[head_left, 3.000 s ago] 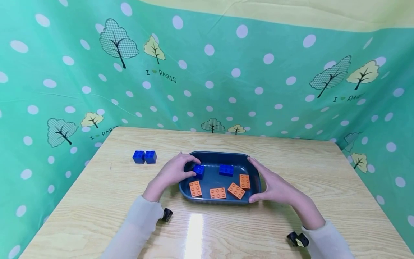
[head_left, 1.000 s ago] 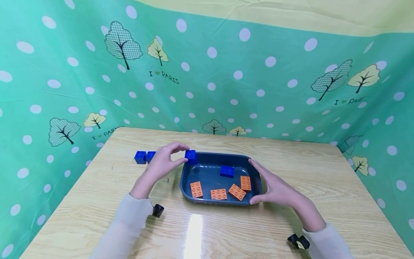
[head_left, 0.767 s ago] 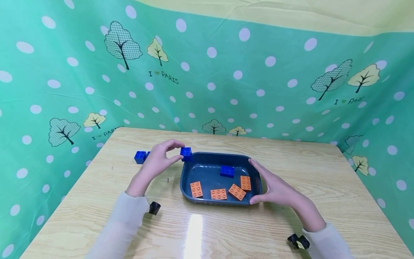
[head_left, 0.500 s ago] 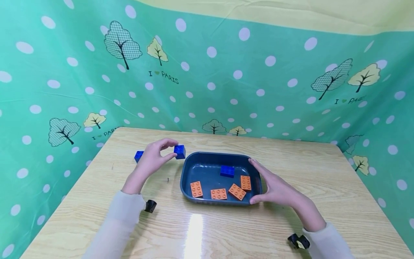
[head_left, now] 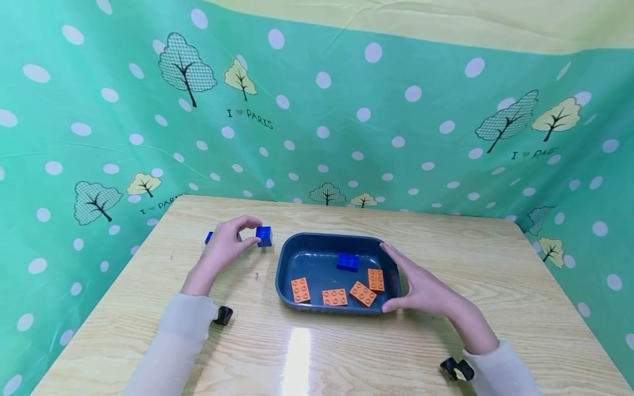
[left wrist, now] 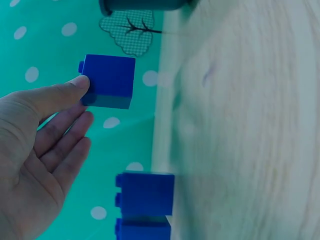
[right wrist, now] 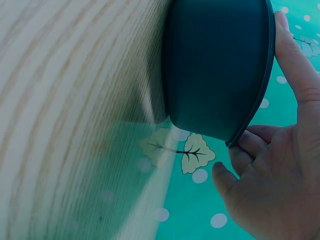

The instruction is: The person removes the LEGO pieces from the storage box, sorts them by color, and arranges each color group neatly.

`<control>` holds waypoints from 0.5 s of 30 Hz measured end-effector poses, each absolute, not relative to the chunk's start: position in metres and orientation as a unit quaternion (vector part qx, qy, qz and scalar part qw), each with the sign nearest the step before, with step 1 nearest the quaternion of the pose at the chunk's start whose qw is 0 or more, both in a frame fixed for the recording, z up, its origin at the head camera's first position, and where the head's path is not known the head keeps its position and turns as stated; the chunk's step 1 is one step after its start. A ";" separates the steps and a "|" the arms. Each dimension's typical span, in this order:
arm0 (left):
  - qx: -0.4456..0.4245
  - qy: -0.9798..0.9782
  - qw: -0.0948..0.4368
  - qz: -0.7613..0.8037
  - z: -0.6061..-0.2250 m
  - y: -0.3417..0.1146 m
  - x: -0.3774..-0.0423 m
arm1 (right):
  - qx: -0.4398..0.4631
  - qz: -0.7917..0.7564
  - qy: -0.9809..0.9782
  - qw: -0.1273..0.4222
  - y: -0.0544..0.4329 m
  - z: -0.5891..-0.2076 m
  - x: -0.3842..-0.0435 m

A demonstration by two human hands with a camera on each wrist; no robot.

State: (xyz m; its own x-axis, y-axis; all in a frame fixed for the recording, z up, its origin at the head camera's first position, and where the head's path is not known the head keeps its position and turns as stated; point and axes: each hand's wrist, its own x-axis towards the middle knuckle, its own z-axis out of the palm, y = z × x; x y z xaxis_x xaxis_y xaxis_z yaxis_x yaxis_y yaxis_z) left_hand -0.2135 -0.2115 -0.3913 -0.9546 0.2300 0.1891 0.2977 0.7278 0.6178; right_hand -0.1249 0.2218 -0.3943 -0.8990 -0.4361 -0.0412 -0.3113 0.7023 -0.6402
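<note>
Held blue block point(head_left: 264, 236), left of centre in the head view, outside the tray point(head_left: 313, 265) and near its upper left corner: the studs point upward in that view and toward the left in the sideways left wrist view; its visible faces look nearly square, so you cannot single out a long axis. Your left hand point(head_left: 223, 245) pinches it with the thumb at one side, the other fingers loosely bent; fingertips behind the block are hidden. That hand also masks most of two standing blue blocks point(left wrist: 147, 194), seen at the bottom of the left wrist view, the lower one cut off by the frame edge. The tray, smooth, dark and round-cornered, has its long axis across the frame; your right hand point(head_left: 421, 286) spans its right end, thumb and fingers spread wide and gripping the rim. Inside, a blue brick point(head_left: 348, 262) lies lengthwise left to right above four matte orange bricks point(head_left: 334, 297), each with rounded studs, turned at differing angles. Beneath is a pale wood-grained table point(head_left: 495, 264) with a white glare streak at lower centre; behind hangs a creased green cloth point(head_left: 297, 66) printed with dots and trees.
</note>
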 end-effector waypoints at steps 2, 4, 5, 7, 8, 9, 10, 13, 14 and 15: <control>-0.138 -0.931 0.048 -0.334 -0.394 -0.213 -0.214 | -0.204 -0.325 0.919 0.093 0.222 -0.394 -0.125; -0.134 -0.934 0.046 -0.328 -0.396 -0.214 -0.215 | -0.203 -0.325 0.919 0.093 0.222 -0.395 -0.125; -0.132 -0.935 0.044 -0.326 -0.397 -0.215 -0.215 | -0.203 -0.325 0.919 0.093 0.222 -0.395 -0.125; -0.124 -0.938 0.040 -0.323 -0.399 -0.216 -0.216 | -0.202 -0.325 0.919 0.093 0.222 -0.395 -0.125; -0.121 -0.939 0.038 -0.321 -0.401 -0.217 -0.216 | -0.201 -0.325 0.919 0.094 0.222 -0.395 -0.126; -0.118 -0.940 0.035 -0.318 -0.401 -0.218 -0.216 | -0.199 -0.326 0.919 0.095 0.222 -0.395 -0.126; -0.115 -0.940 0.032 -0.318 -0.402 -0.219 -0.217 | -0.199 -0.327 0.919 0.096 0.222 -0.395 -0.126; -0.107 -0.941 0.022 -0.319 -0.404 -0.222 -0.217 | -0.198 -0.330 0.918 0.099 0.222 -0.394 -0.125; -0.105 -0.942 0.020 -0.319 -0.405 -0.223 -0.218 | -0.199 -0.331 0.917 0.100 0.222 -0.394 -0.125; -0.103 -0.942 0.018 -0.320 -0.405 -0.224 -0.218 | -0.200 -0.332 0.916 0.100 0.222 -0.394 -0.126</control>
State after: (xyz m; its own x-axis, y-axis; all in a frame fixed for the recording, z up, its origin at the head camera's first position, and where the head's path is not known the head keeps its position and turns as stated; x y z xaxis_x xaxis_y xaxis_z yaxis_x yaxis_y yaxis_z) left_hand -0.2179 -0.2238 -0.4054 -0.9780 0.1831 0.1000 0.2061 0.7738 0.5990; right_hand -0.1255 0.2219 -0.3940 -0.8999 -0.4331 -0.0512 -0.3000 0.6999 -0.6481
